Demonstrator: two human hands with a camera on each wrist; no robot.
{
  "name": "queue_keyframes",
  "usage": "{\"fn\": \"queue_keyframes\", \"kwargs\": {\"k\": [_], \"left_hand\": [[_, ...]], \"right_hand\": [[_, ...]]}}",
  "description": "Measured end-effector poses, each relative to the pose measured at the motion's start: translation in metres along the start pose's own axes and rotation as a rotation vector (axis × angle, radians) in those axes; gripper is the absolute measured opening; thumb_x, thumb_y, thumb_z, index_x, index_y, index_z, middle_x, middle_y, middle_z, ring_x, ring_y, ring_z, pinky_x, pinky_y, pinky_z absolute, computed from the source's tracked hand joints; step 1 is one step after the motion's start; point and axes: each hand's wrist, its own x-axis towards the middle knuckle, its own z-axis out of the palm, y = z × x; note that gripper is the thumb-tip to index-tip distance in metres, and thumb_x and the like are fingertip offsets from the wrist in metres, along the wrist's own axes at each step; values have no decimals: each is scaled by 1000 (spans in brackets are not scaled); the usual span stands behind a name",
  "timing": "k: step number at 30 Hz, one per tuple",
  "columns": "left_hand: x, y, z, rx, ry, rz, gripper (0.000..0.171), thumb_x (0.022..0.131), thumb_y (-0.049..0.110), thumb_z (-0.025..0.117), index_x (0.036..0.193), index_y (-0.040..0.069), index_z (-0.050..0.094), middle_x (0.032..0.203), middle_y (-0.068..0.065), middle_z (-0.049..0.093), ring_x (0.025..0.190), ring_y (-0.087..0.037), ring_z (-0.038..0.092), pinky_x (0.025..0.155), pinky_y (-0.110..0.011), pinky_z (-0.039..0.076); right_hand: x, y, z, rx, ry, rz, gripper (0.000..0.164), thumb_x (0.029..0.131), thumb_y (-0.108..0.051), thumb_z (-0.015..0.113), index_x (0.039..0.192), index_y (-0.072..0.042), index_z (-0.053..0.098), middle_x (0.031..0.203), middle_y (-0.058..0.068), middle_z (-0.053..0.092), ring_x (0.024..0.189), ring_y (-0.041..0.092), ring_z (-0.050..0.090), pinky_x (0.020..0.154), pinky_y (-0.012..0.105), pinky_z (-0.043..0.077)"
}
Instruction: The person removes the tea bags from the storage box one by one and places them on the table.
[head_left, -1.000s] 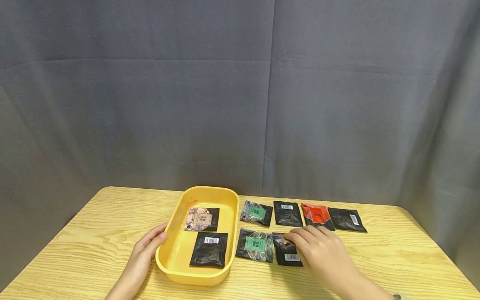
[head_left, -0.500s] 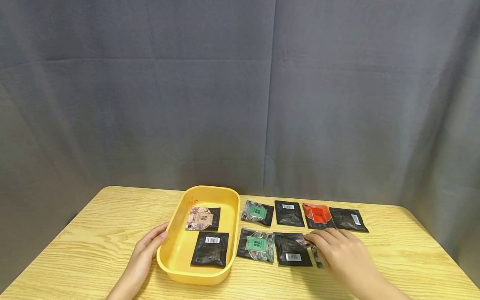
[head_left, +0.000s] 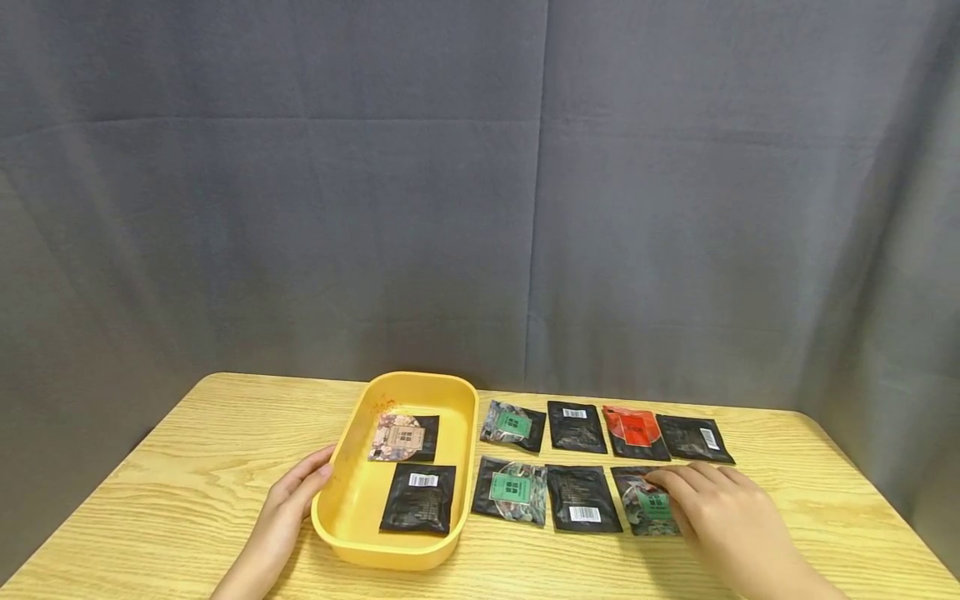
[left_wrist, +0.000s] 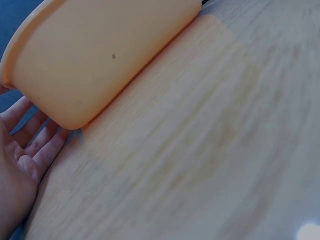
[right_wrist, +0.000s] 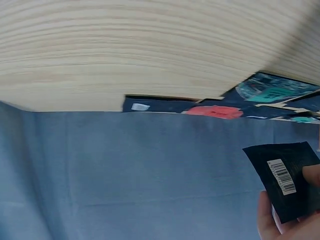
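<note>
My left hand [head_left: 281, 508] rests against the left side of a yellow plastic tray [head_left: 330, 533]; in the left wrist view its fingers [left_wrist: 47, 137] lie along the tray's outer wall. In the tray are a pink-labelled packet [head_left: 401, 437] and a black packet with a barcode [head_left: 420, 500]. My right hand [head_left: 723, 512] hovers at the right end of the front row, partly covering a green-labelled packet [head_left: 637, 504]. The right wrist view shows that hand pinching a flat black packet [right_wrist: 280, 175], barcode side towards the camera; its other side is mostly hidden.
Two more front-row packets lie left of the right hand: a green-labelled one [head_left: 510, 492] and a black one [head_left: 583, 498]. The back row holds a green-labelled packet [head_left: 513, 425], a black one [head_left: 576, 427], a red one [head_left: 636, 432] and another black one [head_left: 696, 437]. A grey curtain [head_left: 480, 208] hangs behind.
My right hand has moved rightwards along the front row, uncovering the black packet and part of the green-labelled one. The left hand and the tray have stayed in place.
</note>
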Motion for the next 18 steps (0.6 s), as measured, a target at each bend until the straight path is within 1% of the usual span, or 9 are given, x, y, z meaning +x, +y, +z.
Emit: {"fn": "queue_keyframes", "kwargs": {"k": [4, 6, 8, 10, 12, 13, 15, 17, 18], "left_hand": [[0, 0, 0, 3, -1, 11, 49, 108, 28, 41, 147, -2, 42, 145, -19, 47, 110, 2, 54, 93, -21, 42], [0, 0, 0, 0, 3, 13, 49, 108, 28, 41, 147, -2, 42, 144, -20, 47, 110, 2, 55, 90, -17, 43], [0, 0, 0, -5, 9, 14, 49, 108, 28, 42, 146, -3, 42, 145, -21, 47, 109, 3, 55, 90, -16, 44], [0, 0, 0, -8, 11, 18, 50, 107, 28, 42, 146, -3, 42, 144, -22, 47, 108, 3, 56, 89, -16, 44], [0, 0, 0, -7, 7, 24, 49, 108, 27, 42, 146, -4, 42, 143, -22, 48, 108, 2, 56, 89, -16, 44], [0, 0, 0, -6, 5, 26, 49, 108, 27, 41, 146, -4, 42, 143, -22, 48, 108, 1, 56, 89, -16, 44], [-1, -1, 0, -3, 2, 28, 49, 108, 27, 41, 145, -4, 42, 141, -21, 49, 108, 0, 57, 89, -17, 44], [-1, 0, 1, -2, 0, 27, 48, 108, 27, 41, 145, -4, 42, 141, -21, 50, 109, 0, 56, 89, -17, 43], [-1, -1, 1, 0, -1, 27, 48, 108, 27, 40, 145, -4, 42, 141, -20, 50, 109, 1, 56, 89, -16, 43]], "right_hand": [[-8, 10, -1, -9, -9, 42, 58, 107, -35, 21, 94, -11, 72, 88, 5, 71, 77, 25, 67, 64, 44, 54], [-13, 17, -1, -13, -25, 49, 60, 107, -38, 20, 93, -11, 72, 87, 4, 71, 77, 24, 67, 64, 44, 53], [-19, 24, -1, -16, -49, 52, 48, 106, -34, 31, 94, -11, 71, 87, 4, 71, 77, 24, 66, 64, 44, 53], [-25, 30, -1, -17, -72, 52, 27, 96, -25, 48, 95, -10, 71, 87, 6, 71, 77, 25, 66, 64, 45, 53], [-30, 36, 0, -22, -87, 50, 20, 85, -18, 56, 95, -9, 71, 87, 7, 71, 76, 26, 67, 64, 47, 53], [-32, 40, 0, -21, -89, 48, 22, 77, -14, 59, 95, -8, 71, 86, 8, 71, 75, 27, 66, 63, 47, 53], [-35, 44, 2, -32, -83, 49, 18, 90, -20, 58, 94, -8, 70, 83, 7, 70, 72, 27, 66, 61, 47, 53], [-38, 48, 4, -42, -71, 51, 38, 104, -31, 42, 91, -9, 70, 80, 5, 70, 69, 26, 65, 58, 47, 53], [-39, 50, 5, -41, -69, 55, 43, 106, -35, 39, 90, -9, 70, 79, 4, 69, 68, 25, 64, 57, 46, 52]]}}
